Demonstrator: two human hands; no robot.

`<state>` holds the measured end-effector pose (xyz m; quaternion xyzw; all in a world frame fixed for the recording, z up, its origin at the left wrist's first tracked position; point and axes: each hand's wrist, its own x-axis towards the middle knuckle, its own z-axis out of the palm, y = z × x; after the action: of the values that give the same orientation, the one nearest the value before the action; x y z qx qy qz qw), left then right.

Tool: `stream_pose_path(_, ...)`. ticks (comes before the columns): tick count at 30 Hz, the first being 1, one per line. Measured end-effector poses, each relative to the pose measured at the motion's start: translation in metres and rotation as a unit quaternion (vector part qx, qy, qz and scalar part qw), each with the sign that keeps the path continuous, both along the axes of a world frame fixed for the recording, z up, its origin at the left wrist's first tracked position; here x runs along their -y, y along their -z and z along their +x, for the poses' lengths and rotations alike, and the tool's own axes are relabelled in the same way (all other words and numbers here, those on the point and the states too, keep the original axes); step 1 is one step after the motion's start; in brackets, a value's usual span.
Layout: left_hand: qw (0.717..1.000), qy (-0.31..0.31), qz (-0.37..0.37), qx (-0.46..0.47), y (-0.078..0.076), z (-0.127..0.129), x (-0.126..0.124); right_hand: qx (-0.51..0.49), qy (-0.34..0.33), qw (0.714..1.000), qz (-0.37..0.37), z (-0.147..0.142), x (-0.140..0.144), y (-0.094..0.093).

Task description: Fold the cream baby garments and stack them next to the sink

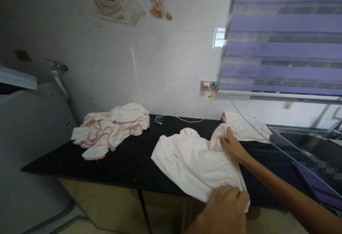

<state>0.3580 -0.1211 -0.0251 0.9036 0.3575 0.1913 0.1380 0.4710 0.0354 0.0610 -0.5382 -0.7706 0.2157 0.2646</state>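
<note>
Two hands on one cream cloth (192, 162), spread flat-ish on the black bench (125, 159). Left hand (227, 205) is at the near edge, knuckles up, fingers curled over the cloth's near corner where it hangs past the bench lip; looks like it's pinching the hem, though the fingertips are hidden under the hand. Right hand (232, 144) is up and just right of the left hand, arm coming in from the lower right, fingers closed on a bunched fold at the cloth's far right corner. The cloth runs between the two hands and fans out to the left of both, wrinkled, with a raised hump at its far edge.

Just beyond the right hand: a second cloth (245, 127), same cream colour, pink trim at one end, lying on the bench and touching or overlapping the held one; can't tell which. Well left of both hands: a crumpled pile (112, 129) of cream cloths with pink edging, apart from the held cloth.

A teal cable (267, 138) runs from the wall socket (210, 85) down past the right hand's far side, over the second cloth, off to the right. A white cable (176, 119) lies on the bench behind the held cloth. Sink (307, 141) to the right of the right arm. Purple blind (283, 38) above it. Tap (57, 66) on the wall far left.
</note>
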Motion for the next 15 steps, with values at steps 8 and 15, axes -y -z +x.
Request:
stream_pose_path(8,0.995,-0.048,-0.085,0.008,0.013,0.109,0.010,0.242,0.104,0.965,-0.015,0.067,-0.029,0.041)
stream_pose_path(15,0.985,-0.085,0.082,0.128,-0.048,0.006,-0.051,0.292,0.239,0.926,0.017,0.140,-0.041,0.090)
